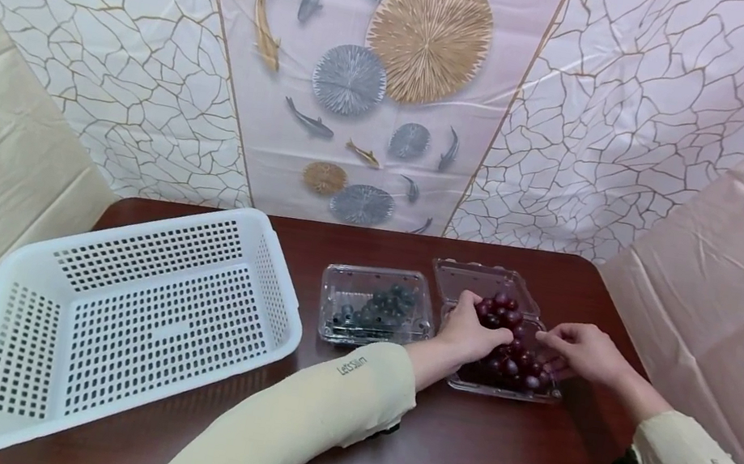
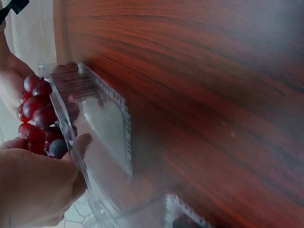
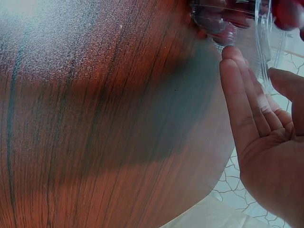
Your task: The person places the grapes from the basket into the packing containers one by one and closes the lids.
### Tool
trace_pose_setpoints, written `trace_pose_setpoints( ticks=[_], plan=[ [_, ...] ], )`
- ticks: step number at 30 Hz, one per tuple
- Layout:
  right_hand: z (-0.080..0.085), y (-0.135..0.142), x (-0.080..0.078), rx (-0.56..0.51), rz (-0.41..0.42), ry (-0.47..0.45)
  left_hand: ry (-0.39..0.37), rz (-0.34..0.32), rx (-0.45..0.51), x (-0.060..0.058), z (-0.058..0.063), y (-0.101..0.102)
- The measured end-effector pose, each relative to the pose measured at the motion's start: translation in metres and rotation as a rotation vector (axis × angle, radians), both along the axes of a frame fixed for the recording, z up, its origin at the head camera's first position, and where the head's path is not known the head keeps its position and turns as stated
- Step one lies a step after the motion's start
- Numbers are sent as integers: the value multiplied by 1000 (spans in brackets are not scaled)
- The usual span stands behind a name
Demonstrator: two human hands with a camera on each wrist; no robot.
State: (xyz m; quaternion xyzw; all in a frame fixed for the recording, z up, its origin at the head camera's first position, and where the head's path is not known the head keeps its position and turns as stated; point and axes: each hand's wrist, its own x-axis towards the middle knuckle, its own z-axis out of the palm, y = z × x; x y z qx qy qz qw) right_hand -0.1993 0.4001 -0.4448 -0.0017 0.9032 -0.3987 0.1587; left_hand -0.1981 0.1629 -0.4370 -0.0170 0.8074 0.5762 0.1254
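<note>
A bunch of red grapes (image 1: pixel 509 362) sits in a clear plastic clamshell box (image 1: pixel 483 277) whose lid is folded back. My left hand (image 1: pixel 468 337) reaches in over the box's left side and grips the bunch between thumb and fingers. In the left wrist view that hand (image 2: pixel 35 185) is against the red grapes (image 2: pixel 38 107), partly inside the box wall. My right hand (image 1: pixel 584 354) is at the box's right side. Seen from the right wrist, its fingers (image 3: pixel 237 95) are extended along the clear wall (image 3: pixel 263 42); whether they press it I cannot tell.
Another clear box (image 1: pixel 342 276) holding dark grapes (image 1: pixel 392 305) stands left of the red grapes. A large white perforated basket (image 1: pixel 171 330) takes up the left of the brown table (image 1: pixel 452 459). Patterned cloth walls (image 1: pixel 580 135) stand behind and at the sides.
</note>
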Motion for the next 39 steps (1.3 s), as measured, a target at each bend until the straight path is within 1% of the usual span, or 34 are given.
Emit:
trace_pose_setpoints(
  ticks=[4,9,17,20,26,31,35,39],
  plan=[
    [1,-2,0,-59,2,-24,40,-61,-126,-3,3,-9],
    [1,-3,0,-92,5,-34,85,-130,-226,-8,10,-20],
    [-3,-1,-2,-69,5,-31,127,-231,-302,-16,16,-32],
    [-3,-2,-3,-71,4,-29,155,-295,-344,-18,17,-34],
    [-3,-5,-4,-85,5,-27,234,-430,-471,-20,19,-36],
    [-2,-8,-4,-93,6,-20,292,-483,-552,-19,24,-39],
    [-2,-8,-3,-91,5,-16,347,-537,-630,-23,24,-41],
    [-3,-7,-3,-78,5,-7,374,-569,-661,-24,26,-44]
  ],
)
